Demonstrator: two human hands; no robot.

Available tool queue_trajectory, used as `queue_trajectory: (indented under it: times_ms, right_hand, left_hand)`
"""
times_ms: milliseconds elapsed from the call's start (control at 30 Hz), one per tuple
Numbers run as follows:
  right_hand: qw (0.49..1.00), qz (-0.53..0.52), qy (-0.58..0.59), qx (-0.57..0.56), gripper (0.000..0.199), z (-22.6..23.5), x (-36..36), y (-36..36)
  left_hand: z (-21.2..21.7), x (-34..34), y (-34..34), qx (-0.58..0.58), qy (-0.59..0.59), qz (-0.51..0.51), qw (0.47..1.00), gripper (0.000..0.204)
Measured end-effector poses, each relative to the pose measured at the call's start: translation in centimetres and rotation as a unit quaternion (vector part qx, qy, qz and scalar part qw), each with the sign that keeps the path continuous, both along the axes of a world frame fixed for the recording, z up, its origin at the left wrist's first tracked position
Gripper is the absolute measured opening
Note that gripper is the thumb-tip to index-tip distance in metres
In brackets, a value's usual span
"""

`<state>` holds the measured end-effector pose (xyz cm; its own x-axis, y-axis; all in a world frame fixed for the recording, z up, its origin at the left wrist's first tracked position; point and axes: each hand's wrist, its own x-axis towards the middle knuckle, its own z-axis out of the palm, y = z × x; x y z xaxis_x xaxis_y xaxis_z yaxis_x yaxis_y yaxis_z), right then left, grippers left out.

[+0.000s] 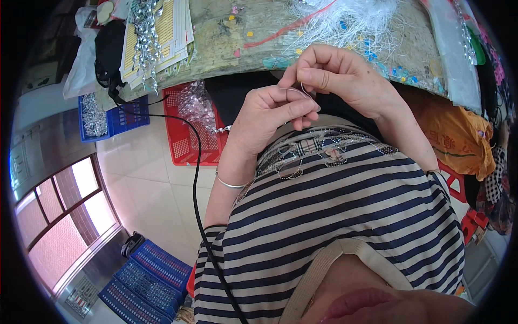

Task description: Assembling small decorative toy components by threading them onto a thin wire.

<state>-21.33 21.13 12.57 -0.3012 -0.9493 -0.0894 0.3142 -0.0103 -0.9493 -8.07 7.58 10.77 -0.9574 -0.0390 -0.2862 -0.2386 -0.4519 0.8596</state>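
Close in front of my body, my left hand [272, 112] pinches a thin pale thread [292, 89] between thumb and curled fingers. My right hand [341, 76] is beside it, slightly higher, with thumb and forefinger closed on the same thread. A short curve of it shows between the two hands; its ends are hidden by the fingers. Beyond my hands, a loose tangle of white threads [345, 24] lies on the table [216, 56].
Red ribbon [291, 26] and small blue and yellow bits lie on the table. Silver strands [145, 38] rest on yellow cards at left. Below stand a red basket [186, 146] and a blue basket [127, 121]. A black cable [197, 162] hangs left of me; an orange bag [453, 129] sits right.
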Motion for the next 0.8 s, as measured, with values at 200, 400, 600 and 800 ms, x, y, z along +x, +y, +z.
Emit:
queue_trajectory:
  times_ms: [200, 400, 600, 800]
  right_hand:
    - [1.000, 0.023, -0.014, 0.016, 0.011, -0.65, 0.07, -0.04]
    - [1.000, 0.023, -0.003, 0.002, 0.011, -0.92, 0.29, 0.14]
    - [0.999, 0.005, -0.002, 0.035, 0.012, -0.59, 0.00, 0.40]
    - [0.998, -0.042, 0.014, 0.044, 0.012, -0.20, -0.20, 0.66]
  left_hand:
    - [0.13, 0.08, -0.04, 0.002, -0.015, -0.018, 1.000, 0.010]
    - [0.18, 0.27, -0.19, -0.026, -0.041, -0.044, 0.998, 0.007]
    - [0.30, 0.25, -0.23, -0.036, -0.039, -0.040, 0.998, 0.008]
    - [0.13, -0.06, 0.30, 0.067, 0.000, 0.055, 0.996, 0.014]
